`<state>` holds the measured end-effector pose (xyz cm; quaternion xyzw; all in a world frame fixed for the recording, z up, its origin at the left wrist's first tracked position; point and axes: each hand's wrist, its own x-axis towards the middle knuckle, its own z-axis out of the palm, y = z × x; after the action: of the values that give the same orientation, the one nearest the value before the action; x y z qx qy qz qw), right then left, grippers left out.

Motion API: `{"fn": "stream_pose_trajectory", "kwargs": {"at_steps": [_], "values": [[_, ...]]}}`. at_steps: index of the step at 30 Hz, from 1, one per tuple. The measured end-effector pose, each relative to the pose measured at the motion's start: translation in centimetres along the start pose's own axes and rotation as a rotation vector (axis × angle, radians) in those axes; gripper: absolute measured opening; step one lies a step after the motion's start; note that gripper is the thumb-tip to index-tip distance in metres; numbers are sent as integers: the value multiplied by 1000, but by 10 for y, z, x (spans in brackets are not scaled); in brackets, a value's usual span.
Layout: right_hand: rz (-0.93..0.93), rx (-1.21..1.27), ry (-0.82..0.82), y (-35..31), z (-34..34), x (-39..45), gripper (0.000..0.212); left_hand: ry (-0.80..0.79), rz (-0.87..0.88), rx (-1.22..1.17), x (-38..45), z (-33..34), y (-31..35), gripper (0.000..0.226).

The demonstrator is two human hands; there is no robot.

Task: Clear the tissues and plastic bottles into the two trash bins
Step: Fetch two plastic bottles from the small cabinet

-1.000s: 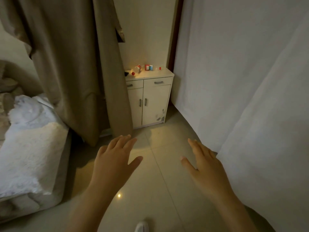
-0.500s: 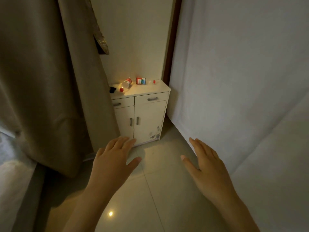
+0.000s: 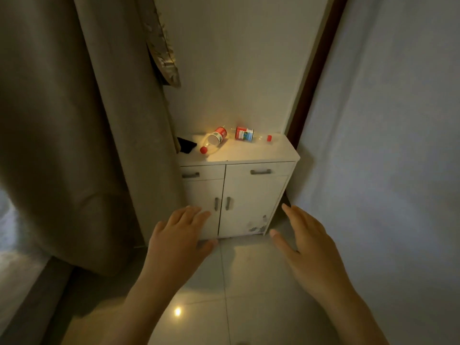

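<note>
Both hands, left hand (image 3: 178, 241) and right hand (image 3: 307, 247), are hanging apart, holding nothing, short of the cabinet (image 3: 251, 195).
Two bottles (image 3: 214, 141) (image 3: 250, 134) are lying on top; I'd be grabbing each round its middle so it's not rolling off.

No text legible anywhere. Left bottle (image 3: 213, 142), lying on white cabinet (image 3: 239, 155): red-and-white label wrap, print too small and blurred to read. Right bottle (image 3: 251, 135), also lying on cabinet top: label in red, white, blue-green bands, lettering shows only as faint white marks, unreadable. No brand name, number or sign made out. Small floral decal (image 3: 257, 226) at lower corner of right cabinet door carries no words.
</note>
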<state>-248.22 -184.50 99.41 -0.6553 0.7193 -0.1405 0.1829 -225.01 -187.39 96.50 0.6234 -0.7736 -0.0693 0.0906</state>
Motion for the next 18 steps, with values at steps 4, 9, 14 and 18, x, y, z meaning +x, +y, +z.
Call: {"fn": "stream_pose_trajectory", "kwargs": {"at_steps": [4,9,14,18], "values": [[-71,-12,-29,11,-10,83,64,-19,-47,-9,69,12,5,65],[-123,4,-72,15,-12,171,64,-34,-104,-35,147,26,0,65],[-134,-33,-67,16,-8,269,65,-13,-92,-53,238,39,-15,63],[-80,-77,-90,14,-6,349,67,-34,-64,-54,325,50,-30,64]]}}
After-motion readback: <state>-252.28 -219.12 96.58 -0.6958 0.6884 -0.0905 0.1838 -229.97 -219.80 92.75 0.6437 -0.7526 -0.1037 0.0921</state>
